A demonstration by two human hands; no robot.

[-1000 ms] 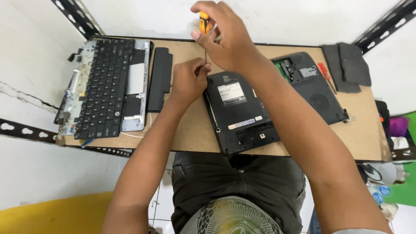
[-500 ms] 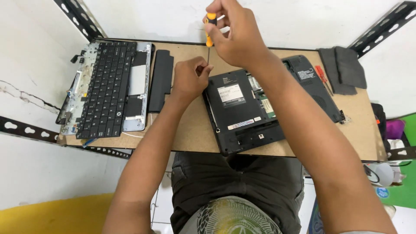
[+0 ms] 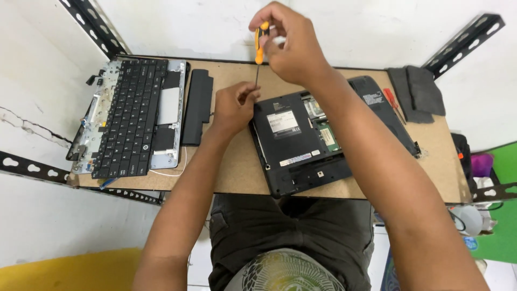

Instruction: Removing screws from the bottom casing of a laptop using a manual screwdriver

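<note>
A black laptop base [image 3: 301, 145] lies upside down on the brown wooden shelf board [image 3: 237, 167], part of its green circuit board uncovered. My right hand [image 3: 291, 43] grips the orange and black handle of a screwdriver [image 3: 260, 46], held upright above the laptop's far left corner. The thin shaft runs down to my left hand [image 3: 232, 105], whose fingers pinch around the shaft by that corner. The tip is hidden behind those fingers.
A detached black keyboard assembly [image 3: 132, 116] and a long black battery [image 3: 197, 105] lie at the left. A red-handled screwdriver [image 3: 392, 102] and dark grey cloth [image 3: 417, 91] sit at the right. Black slotted metal braces [image 3: 463, 40] frame the shelf corners.
My right hand has lifted the screwdriver handle a little higher and farther from me. My left hand stays at the laptop's corner.
</note>
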